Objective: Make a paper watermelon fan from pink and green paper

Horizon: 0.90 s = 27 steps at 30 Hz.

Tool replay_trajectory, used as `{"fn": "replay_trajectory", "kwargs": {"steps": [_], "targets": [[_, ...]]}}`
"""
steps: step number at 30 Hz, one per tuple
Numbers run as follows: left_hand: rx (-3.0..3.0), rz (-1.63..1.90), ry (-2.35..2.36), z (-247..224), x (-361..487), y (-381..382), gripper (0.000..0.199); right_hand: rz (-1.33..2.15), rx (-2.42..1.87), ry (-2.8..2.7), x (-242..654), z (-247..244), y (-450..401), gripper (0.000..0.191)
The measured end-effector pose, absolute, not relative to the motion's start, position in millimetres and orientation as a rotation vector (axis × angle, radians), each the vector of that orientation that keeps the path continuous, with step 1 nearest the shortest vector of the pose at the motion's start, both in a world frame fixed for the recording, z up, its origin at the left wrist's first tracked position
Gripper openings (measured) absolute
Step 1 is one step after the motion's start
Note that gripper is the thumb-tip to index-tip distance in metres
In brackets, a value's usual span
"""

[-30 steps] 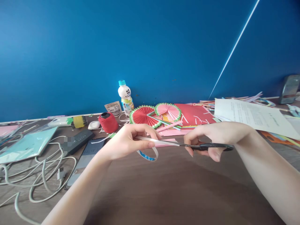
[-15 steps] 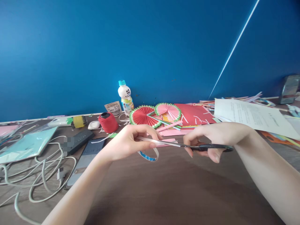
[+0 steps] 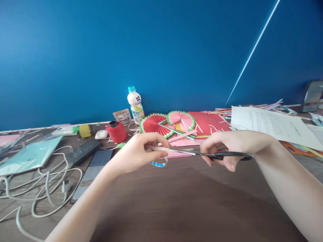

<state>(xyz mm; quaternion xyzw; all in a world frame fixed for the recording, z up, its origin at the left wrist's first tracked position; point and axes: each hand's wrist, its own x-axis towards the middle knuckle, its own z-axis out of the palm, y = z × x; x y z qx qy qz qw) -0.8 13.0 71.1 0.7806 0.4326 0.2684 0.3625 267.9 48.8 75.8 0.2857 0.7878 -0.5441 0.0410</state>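
Observation:
Between the thumb and fingers of my left hand (image 3: 145, 149) is a narrow paper strip, white on one side. Its curled end, a blue patterned loop (image 3: 159, 164), hangs just below those fingers. My right hand (image 3: 227, 148) is closed around the black handles of a pair of scissors (image 3: 224, 155). The blades point left and lie along the strip, their tips near my left fingers. Behind the blades, a pink paper strip (image 3: 178, 154) shows on the desk. Whether the blades are parted is too fine to tell.
Folded paper fans (image 3: 154, 123), red paper (image 3: 210, 122) and a printed sheet (image 3: 267, 124) lie toward the blue wall. A bottle (image 3: 136, 106) stands beside a red thread spool (image 3: 117, 131). On the left are a phone (image 3: 92, 174), a black power bank (image 3: 84, 153) and white cables (image 3: 47, 185).
My right hand and the scissors have shifted slightly to the right. The strip's hanging loop sits a little higher and looks flatter; my left hand has hardly moved.

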Motion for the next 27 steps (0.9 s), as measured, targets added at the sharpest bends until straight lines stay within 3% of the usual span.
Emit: {"fn": "replay_trajectory", "kwargs": {"steps": [11, 15, 27], "targets": [[2.145, 0.695, 1.239, 69.7, 3.4, 9.9, 0.007, -1.718, 0.958, 2.34, 268.3, 75.9, 48.2, 0.026], [2.088, 0.69, 1.248, 68.5, 4.5, 9.0, 0.016, -1.699, 0.994, 2.349, 267.4, 77.9, 46.7, 0.021], [2.008, 0.654, 1.255, 68.6, 7.1, 12.9, 0.014, -1.362, 0.964, 2.49, 271.3, 79.4, 50.5, 0.037]]}}
